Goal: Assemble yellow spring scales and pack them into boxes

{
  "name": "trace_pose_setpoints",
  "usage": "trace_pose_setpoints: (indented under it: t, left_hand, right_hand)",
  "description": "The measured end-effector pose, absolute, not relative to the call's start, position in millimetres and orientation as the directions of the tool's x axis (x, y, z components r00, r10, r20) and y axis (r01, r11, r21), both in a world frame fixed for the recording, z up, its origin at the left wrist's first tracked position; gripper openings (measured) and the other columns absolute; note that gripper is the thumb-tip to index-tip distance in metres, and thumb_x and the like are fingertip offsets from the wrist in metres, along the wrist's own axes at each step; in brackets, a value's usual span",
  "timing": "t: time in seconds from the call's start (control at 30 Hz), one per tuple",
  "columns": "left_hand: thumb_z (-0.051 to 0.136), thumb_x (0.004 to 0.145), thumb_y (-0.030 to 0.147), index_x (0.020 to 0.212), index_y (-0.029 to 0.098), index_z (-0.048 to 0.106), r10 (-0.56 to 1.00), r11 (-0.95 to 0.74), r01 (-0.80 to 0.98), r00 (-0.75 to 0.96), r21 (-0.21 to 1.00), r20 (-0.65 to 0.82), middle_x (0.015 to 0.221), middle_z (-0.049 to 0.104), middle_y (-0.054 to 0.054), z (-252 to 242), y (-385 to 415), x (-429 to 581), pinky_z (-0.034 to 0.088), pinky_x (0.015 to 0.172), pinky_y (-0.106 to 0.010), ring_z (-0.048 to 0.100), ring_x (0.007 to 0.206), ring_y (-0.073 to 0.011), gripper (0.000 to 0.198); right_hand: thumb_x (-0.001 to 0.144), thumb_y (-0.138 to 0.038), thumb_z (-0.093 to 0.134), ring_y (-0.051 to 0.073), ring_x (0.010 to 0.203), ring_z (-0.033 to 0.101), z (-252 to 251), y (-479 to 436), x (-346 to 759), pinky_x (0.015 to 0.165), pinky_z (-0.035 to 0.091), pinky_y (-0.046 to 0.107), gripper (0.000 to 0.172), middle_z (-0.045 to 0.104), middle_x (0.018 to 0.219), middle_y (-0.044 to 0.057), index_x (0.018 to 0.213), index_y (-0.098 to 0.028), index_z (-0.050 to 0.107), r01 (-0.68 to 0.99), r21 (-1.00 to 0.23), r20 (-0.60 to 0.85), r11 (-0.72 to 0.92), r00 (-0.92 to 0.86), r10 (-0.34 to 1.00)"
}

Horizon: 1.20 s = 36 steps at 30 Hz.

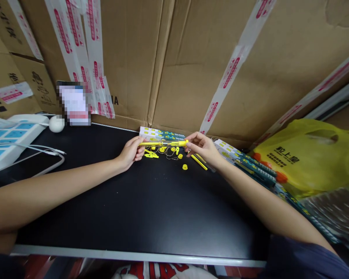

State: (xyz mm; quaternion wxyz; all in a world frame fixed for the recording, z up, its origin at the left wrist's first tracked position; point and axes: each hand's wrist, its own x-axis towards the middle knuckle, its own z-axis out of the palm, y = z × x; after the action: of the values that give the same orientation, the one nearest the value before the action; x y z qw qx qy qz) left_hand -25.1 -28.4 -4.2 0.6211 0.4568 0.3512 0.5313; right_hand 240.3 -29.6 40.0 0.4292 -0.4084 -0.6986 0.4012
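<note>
My left hand (130, 154) is closed around the left end of a slim yellow-and-clear tube (164, 143), whose exact kind I cannot make out. At its right end, the fingers of my right hand (204, 148) pinch a yellow tip. The tube lies level above the black table. Below it are small yellow round caps (185, 167), yellow clip-like pieces (151, 154) and a thin looped cord (171, 157). Under my right hand lies a yellow stick (199, 161) beside a clear tube, partly covered by the hand.
Printed boxes (163, 134) rest behind my hands, with more boxes (246, 162) at right. A yellow plastic bag (305, 155) sits beyond them. At left are a power strip (20, 135), white cables (50, 153) and a phone (75, 104). Taped cardboard (186, 77) walls the back.
</note>
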Motion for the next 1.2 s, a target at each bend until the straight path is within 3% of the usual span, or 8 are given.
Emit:
trace_pose_setpoints:
  t: [0.33,0.53,0.7,0.97,1.03,1.2]
  left_hand:
    - [0.045,0.094,0.026,0.086,0.016,0.055,0.982,0.02,-0.339,0.183,0.941,0.045,0.051,0.035,0.008,-5.3,-27.4,-25.9,0.018,0.035,-0.014,0.03,0.036,-0.0024,0.017]
    - [0.046,0.093,0.028,0.087,0.016,0.055,0.981,0.016,-0.327,0.189,0.945,0.049,0.051,0.035,0.008,-6.6,-27.3,-26.0,0.019,0.035,-0.014,0.029,0.036,-0.0025,0.016]
    - [0.046,0.093,0.028,0.087,0.016,0.055,0.981,0.019,-0.331,0.187,0.943,0.046,0.051,0.035,0.008,-5.6,-27.2,-25.5,0.019,0.035,-0.014,0.03,0.036,-0.0025,0.016]
    - [0.045,0.093,0.026,0.087,0.016,0.055,0.981,0.02,-0.343,0.188,0.939,0.048,0.051,0.034,0.008,-6.6,-26.3,-26.1,0.017,0.035,-0.015,0.029,0.035,-0.0027,0.016]
    - [0.046,0.093,0.027,0.087,0.016,0.055,0.98,0.018,-0.347,0.192,0.938,0.052,0.051,0.034,0.008,-7.2,-26.0,-26.4,0.018,0.035,-0.015,0.029,0.035,-0.0027,0.015]
    - [0.046,0.093,0.027,0.087,0.016,0.055,0.981,0.006,-0.339,0.185,0.941,0.061,0.051,0.034,0.008,-7.0,-26.5,-25.9,0.018,0.035,-0.015,0.029,0.035,-0.0026,0.015]
  right_hand:
    - [0.069,-0.038,0.078,0.011,0.074,0.057,37.5,-25.8,244.0,0.057,0.058,0.027,0.038,0.055,0.093,0.002,0.093,-0.02,0.055,0.192,-0.877,0.353,0.441,-0.365,0.862]
    - [0.071,-0.039,0.076,0.012,0.074,0.056,32.9,-25.1,244.8,0.062,0.057,0.029,0.036,0.057,0.092,0.003,0.094,-0.021,0.056,0.278,-0.826,0.394,0.491,-0.339,0.854]
    - [0.08,-0.035,0.069,0.013,0.072,0.057,31.1,-28.1,245.4,0.062,0.053,0.029,0.024,0.06,0.095,0.004,0.096,-0.021,0.059,0.445,-0.677,0.499,0.586,-0.308,0.81]
    - [0.086,-0.032,0.064,0.012,0.072,0.056,29.7,-30.7,248.0,0.066,0.054,0.032,0.015,0.06,0.102,0.005,0.098,-0.023,0.061,0.523,-0.485,0.599,0.701,-0.385,0.702]
    - [0.085,-0.033,0.064,0.012,0.072,0.057,29.8,-30.4,248.0,0.064,0.054,0.031,0.017,0.06,0.101,0.005,0.098,-0.023,0.062,0.515,-0.506,0.589,0.692,-0.38,0.713]
    - [0.079,-0.039,0.071,0.012,0.062,0.059,30.0,-26.8,246.2,0.057,0.054,0.029,0.029,0.061,0.079,0.001,0.098,-0.021,0.059,0.385,-0.738,0.455,0.554,-0.322,0.83]
